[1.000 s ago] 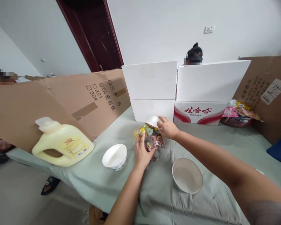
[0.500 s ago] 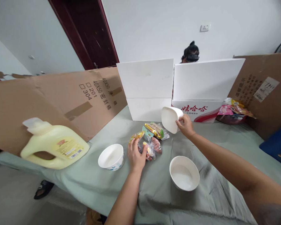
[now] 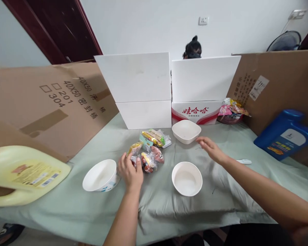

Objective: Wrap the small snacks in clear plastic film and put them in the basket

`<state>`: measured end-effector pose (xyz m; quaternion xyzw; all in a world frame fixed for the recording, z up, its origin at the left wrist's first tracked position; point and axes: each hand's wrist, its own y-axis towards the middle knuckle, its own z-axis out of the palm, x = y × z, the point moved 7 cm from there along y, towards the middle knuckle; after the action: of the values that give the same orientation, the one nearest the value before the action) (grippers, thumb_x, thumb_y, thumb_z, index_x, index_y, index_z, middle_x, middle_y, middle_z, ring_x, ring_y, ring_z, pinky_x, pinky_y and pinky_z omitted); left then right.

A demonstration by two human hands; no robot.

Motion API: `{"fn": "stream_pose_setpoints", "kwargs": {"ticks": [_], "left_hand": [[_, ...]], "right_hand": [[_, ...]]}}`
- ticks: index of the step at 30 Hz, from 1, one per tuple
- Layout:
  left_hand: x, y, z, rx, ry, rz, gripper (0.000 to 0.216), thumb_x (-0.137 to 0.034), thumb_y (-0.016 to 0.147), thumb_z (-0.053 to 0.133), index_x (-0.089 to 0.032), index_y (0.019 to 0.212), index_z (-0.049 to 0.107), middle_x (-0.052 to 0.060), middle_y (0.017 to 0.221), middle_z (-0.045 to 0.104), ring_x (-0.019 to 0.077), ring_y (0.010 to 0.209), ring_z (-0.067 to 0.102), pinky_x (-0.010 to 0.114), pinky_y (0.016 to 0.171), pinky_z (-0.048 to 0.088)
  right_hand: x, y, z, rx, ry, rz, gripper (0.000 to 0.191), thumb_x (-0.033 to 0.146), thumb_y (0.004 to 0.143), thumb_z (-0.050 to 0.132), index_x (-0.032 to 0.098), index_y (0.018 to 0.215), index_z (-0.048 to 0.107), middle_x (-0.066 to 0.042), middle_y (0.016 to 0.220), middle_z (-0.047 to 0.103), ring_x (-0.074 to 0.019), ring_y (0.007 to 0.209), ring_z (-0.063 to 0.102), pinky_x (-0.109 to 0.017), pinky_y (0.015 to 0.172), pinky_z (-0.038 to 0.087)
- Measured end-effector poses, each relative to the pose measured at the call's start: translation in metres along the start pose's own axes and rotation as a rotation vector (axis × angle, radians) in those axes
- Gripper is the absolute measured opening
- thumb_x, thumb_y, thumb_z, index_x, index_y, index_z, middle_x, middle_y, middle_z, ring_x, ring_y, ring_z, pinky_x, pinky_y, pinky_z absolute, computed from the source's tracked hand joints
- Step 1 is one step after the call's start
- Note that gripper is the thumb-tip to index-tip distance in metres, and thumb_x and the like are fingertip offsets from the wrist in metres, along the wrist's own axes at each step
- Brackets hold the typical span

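My left hand (image 3: 130, 171) rests at the left edge of a pile of wrapped snacks (image 3: 148, 161), fingers curved and apart, with no packet clearly gripped. A yellow packet (image 3: 135, 148) lies just beyond its fingertips. My right hand (image 3: 210, 148) is open, fingers stretched toward the right rim of a squarish white bowl (image 3: 186, 131), which sits upright on the cloth; whether the fingertips still touch it I cannot tell. Nearer to me stands a round white bowl (image 3: 187, 181). Left of my left hand is another white bowl with blue marks (image 3: 101, 177), tilted.
White boxes (image 3: 143, 114) wall off the far side, a person's head (image 3: 192, 48) above them. Cardboard (image 3: 48, 102) flanks the left. A yellow jug (image 3: 28, 174) lies left; a blue bottle (image 3: 284, 135) and a bowl of snack packets (image 3: 231, 114) are at right.
My right hand has set the squarish bowl down from a tipped position and let it go. My left hand stays by the snacks. The view has turned right.
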<state>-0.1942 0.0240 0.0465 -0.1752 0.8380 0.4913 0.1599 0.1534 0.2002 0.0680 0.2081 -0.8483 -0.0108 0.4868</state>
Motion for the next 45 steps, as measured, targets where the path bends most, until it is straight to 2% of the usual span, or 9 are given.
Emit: {"fn": "stream_pose_setpoints", "kwargs": {"ticks": [3,5,15,21,25,28,34,39,45], "left_hand": [[-0.010,0.000,-0.003,-0.019,-0.062,0.063,0.032,-0.038,0.094,0.045,-0.015,0.114,0.056,0.019,0.126,0.055,0.0312,0.126,0.046,0.049,0.106,0.032],[-0.016,-0.001,-0.006,-0.027,-0.082,0.099,0.030,-0.036,0.093,0.047,-0.015,0.113,0.056,0.019,0.124,0.056,0.0303,0.124,0.046,0.048,0.105,0.033],[-0.042,-0.001,-0.022,-0.078,-0.018,0.197,0.023,-0.029,0.090,0.050,-0.015,0.107,0.058,0.017,0.111,0.062,0.0304,0.120,0.050,0.048,0.103,0.033],[-0.086,-0.008,-0.005,0.210,0.168,0.336,0.037,-0.023,0.087,0.051,-0.020,0.124,0.057,0.014,0.118,0.065,0.0303,0.119,0.053,0.053,0.110,0.019],[-0.103,-0.006,0.019,0.500,0.323,0.411,0.051,-0.005,0.080,0.047,-0.022,0.127,0.059,0.014,0.132,0.059,0.0355,0.130,0.043,0.061,0.109,0.017],[-0.116,0.004,0.031,0.578,0.295,0.437,0.034,-0.005,0.081,0.047,-0.018,0.104,0.069,0.014,0.110,0.069,0.0350,0.118,0.054,0.062,0.109,0.019],[-0.155,0.000,0.048,0.692,-0.268,0.184,0.013,-0.022,0.086,0.051,-0.020,0.082,0.064,0.004,0.078,0.068,0.0201,0.075,0.064,0.034,0.078,0.049],[-0.155,-0.046,0.083,0.898,-0.529,-0.212,0.011,-0.027,0.082,0.055,-0.019,0.077,0.060,-0.003,0.061,0.060,0.0130,0.055,0.057,0.022,0.052,0.041],[-0.150,-0.058,0.091,0.833,-0.470,-0.029,0.020,-0.033,0.091,0.049,-0.019,0.084,0.062,0.002,0.075,0.064,0.0153,0.068,0.061,0.027,0.066,0.048]], "right_hand": [[0.050,-0.071,0.025,0.526,-0.070,-0.377,0.059,0.061,0.075,0.068,0.025,0.121,0.062,-0.013,0.154,0.031,-0.0312,0.135,0.039,-0.044,0.102,0.042],[0.055,-0.101,0.026,0.629,-0.194,-0.428,0.040,0.050,0.081,0.068,0.025,0.112,0.066,-0.012,0.155,0.031,-0.0316,0.136,0.039,-0.046,0.104,0.042],[-0.065,-0.024,-0.094,-0.213,-0.532,0.014,0.024,0.040,0.080,0.055,0.021,0.089,0.067,-0.013,0.117,0.062,-0.0212,0.073,0.067,-0.042,0.076,0.055],[-0.087,-0.020,-0.086,-0.227,-0.346,0.108,0.077,0.044,0.078,0.058,0.016,0.145,0.031,-0.018,0.135,0.054,-0.0273,0.097,0.067,-0.039,0.072,0.056],[-0.087,-0.052,-0.093,-0.218,-0.455,0.006,0.053,0.049,0.082,0.053,0.018,0.125,0.055,-0.016,0.127,0.060,-0.0300,0.106,0.063,-0.042,0.080,0.055],[-0.099,-0.082,-0.098,-0.113,-0.630,-0.017,0.034,0.043,0.082,0.053,0.022,0.103,0.068,-0.011,0.117,0.067,-0.0316,0.109,0.060,-0.046,0.090,0.049],[-0.111,-0.121,-0.104,-0.088,-0.796,0.017,0.031,0.031,0.087,0.046,0.022,0.106,0.068,-0.010,0.106,0.071,-0.0324,0.100,0.062,-0.049,0.082,0.047],[-0.077,-0.121,-0.091,-0.080,-0.615,-0.063,0.027,0.028,0.090,0.043,0.023,0.105,0.065,-0.010,0.101,0.067,-0.0268,0.093,0.064,-0.043,0.081,0.051],[-0.001,-0.118,-0.055,-0.017,-0.374,-0.246,0.025,0.025,0.096,0.042,0.024,0.116,0.057,-0.010,0.109,0.061,-0.0224,0.098,0.063,-0.036,0.080,0.054]]}}
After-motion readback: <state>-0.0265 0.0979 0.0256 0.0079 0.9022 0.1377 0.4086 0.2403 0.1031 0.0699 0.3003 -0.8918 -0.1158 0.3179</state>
